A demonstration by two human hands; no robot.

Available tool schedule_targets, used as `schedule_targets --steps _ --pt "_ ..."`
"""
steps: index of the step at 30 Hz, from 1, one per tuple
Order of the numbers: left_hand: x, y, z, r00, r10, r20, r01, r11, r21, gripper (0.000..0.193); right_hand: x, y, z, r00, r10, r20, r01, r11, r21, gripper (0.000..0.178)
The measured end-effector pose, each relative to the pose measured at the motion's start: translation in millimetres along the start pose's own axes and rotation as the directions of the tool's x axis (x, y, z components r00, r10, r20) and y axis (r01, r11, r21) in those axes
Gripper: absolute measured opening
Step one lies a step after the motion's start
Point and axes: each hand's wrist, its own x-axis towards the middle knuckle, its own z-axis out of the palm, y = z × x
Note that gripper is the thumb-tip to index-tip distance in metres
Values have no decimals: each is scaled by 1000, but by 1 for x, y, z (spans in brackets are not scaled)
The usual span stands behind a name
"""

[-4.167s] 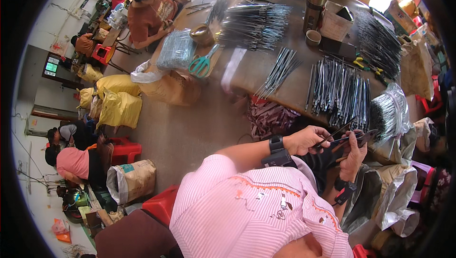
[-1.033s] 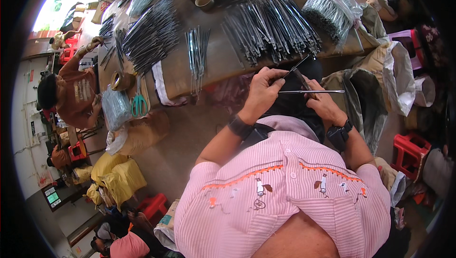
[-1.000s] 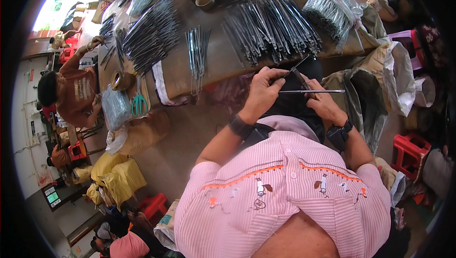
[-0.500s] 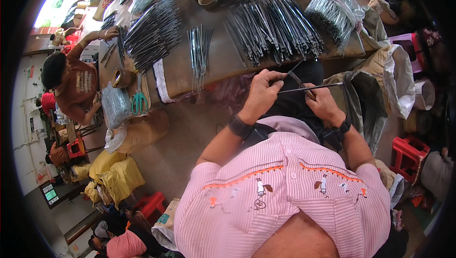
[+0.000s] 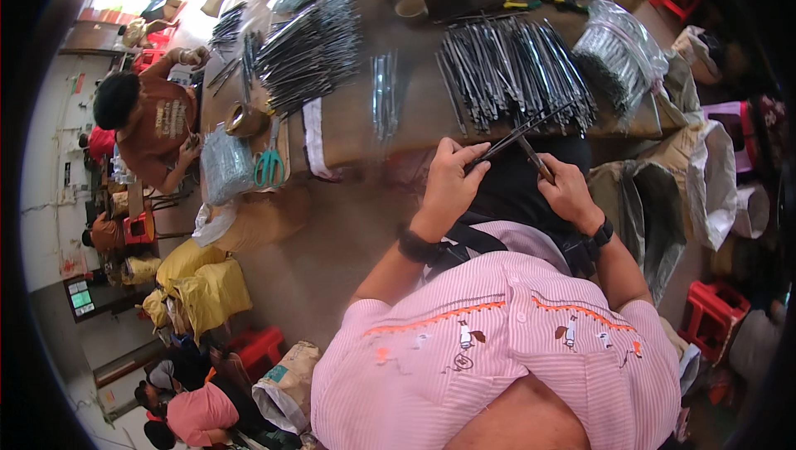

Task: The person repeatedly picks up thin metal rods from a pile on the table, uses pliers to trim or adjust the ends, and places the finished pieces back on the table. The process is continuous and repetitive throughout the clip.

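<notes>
Just off the table's near edge, my left hand pinches thin dark metal rods near their lower left ends. The rods slant up to the right, toward the pile on the table. My right hand is closed around a slim tool with a dark flat blade and a brownish handle; its exact kind is unclear. The blade's tip meets or crosses the rods. Beyond my hands lies a wide pile of dark metal rods. Left of it is a smaller bunch of rods.
A clear plastic bag of rods lies at the table's right, near open sacks. Yellow-handled pliers and a tape roll are farther back. Teal scissors rest left. A co-worker handles rods at the far left.
The view has shifted, so the table appears farther right. The rod that lay level across my right hand now slants up to the right with the others. The tool remains in my right hand.
</notes>
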Motion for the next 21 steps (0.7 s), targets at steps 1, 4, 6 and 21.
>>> schedule_targets --steps 1,4,6,21 --pt "0 -1 -4 1000 -20 -4 20 999 29 30 3 -2 2 1000 3 1 -3 1000 -6 31" --pt "0 -2 -16 999 -45 -24 47 996 82 29 12 -8 7 1000 2 15 -1 1000 -23 31" --pt "0 -3 -22 998 -32 -48 34 998 54 28 17 -11 9 999 19 38 -18 999 -31 32" --pt "45 -107 -51 859 -510 -43 448 790 -419 26 28 -5 18 986 0 166 -43 966 257 42"
